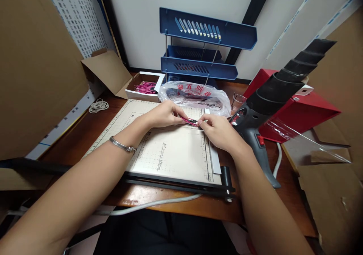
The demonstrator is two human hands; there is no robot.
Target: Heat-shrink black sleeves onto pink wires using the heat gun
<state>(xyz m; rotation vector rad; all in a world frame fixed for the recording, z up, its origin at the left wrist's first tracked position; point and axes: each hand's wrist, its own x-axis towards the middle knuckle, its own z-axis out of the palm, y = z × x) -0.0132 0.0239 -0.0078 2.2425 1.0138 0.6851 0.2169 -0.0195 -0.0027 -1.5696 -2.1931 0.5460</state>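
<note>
My left hand (164, 114) and right hand (218, 130) pinch a thin pink strip (189, 121), probably light and bendy, above the beige cutting board (170, 153).

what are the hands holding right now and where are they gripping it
Both hands pinch a thin pink strip over the paper cutter: left hand at its left end, right hand at its right.

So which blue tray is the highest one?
The top blue tray, the one with the row of slanted slots in its front wall. The other two trays sit stacked below it on the same rack, behind the plastic bag.
</note>
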